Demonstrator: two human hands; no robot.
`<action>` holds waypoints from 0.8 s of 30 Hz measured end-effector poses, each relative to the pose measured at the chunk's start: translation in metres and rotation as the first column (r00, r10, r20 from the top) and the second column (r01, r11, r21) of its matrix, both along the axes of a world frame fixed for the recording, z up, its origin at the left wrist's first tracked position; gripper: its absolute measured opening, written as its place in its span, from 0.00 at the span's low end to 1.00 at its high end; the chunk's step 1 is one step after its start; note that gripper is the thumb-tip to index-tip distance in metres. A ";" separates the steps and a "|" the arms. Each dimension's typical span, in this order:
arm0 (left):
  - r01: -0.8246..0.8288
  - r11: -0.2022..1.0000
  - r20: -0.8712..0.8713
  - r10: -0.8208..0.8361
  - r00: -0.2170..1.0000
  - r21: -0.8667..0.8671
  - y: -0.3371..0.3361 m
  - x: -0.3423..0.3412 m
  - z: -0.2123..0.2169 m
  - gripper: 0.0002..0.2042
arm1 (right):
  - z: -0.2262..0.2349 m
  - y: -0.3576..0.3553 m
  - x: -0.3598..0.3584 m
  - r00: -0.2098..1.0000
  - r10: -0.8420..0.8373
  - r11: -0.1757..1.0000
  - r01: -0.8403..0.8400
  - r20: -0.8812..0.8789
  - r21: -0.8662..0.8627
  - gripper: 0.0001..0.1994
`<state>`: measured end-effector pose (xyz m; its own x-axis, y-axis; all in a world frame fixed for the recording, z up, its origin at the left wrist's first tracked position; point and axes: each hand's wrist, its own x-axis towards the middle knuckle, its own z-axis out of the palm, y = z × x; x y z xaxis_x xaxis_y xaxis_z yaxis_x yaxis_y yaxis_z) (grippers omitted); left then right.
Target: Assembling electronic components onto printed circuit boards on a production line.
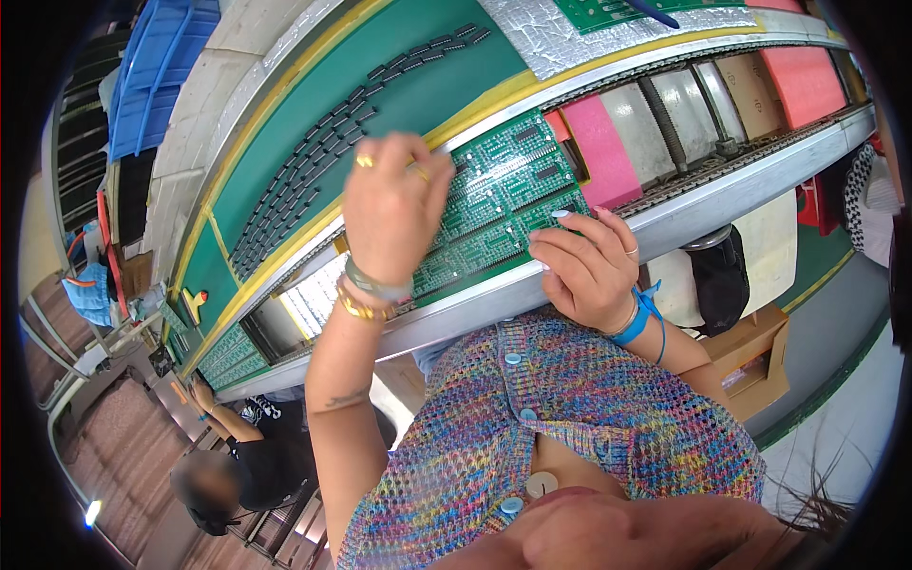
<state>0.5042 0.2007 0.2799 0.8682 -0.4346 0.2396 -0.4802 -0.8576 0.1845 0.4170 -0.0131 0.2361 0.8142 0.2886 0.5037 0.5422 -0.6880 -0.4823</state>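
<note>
My left hand [394, 204] is over the left end of a green circuit board [494, 204], next to the rows of chips. Its fingers are curled together and a little blurred, so what they hold, if anything, is hidden. My right hand [589, 261] rests at the board's near right corner, its fingers stretched apart over the edge and touching it. The board lies between the conveyor's metal rails and carries several dark chips and many small parts. Beyond the far rail, several rows of black chips [328, 142] lie on a green mat [275, 138] edged with yellow tape.
A chain runs along the metal rail [703, 204]. Pink foam [603, 152] sits right of the board. Another green board [608, 11] lies on silvery foil at the back. At the lower left a person [271, 465] reaches toward more boards. A cardboard box [750, 366] stands lower right.
</note>
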 end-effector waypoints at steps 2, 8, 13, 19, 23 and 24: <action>-0.051 0.995 0.136 0.063 0.989 -0.091 0.003 0.030 0.005 0.05 | 0.001 0.000 0.000 1.000 0.001 1.000 -0.001 0.004 -0.001 0.11; -0.045 0.999 0.220 0.049 0.974 -0.023 0.005 0.094 -0.015 0.07 | -0.003 0.002 -0.001 1.000 -0.007 1.000 0.007 0.002 -0.001 0.11; -0.031 0.999 0.202 0.025 0.979 0.029 0.006 0.101 -0.016 0.05 | -0.002 0.002 -0.003 1.000 -0.003 1.000 0.003 0.002 -0.006 0.11; -0.025 0.997 0.130 0.034 0.991 -0.067 -0.011 0.048 0.018 0.04 | -0.003 -0.002 -0.003 1.000 -0.007 1.000 0.007 -0.006 0.001 0.12; -0.084 0.989 -0.047 0.078 0.996 -0.122 -0.013 -0.024 0.017 0.06 | 0.000 0.001 -0.001 1.000 -0.002 1.000 0.002 -0.005 -0.002 0.11; -0.087 0.989 -0.057 0.081 0.995 -0.122 -0.013 -0.030 0.011 0.06 | 0.001 0.002 -0.001 1.000 -0.003 1.000 0.003 0.011 -0.011 0.11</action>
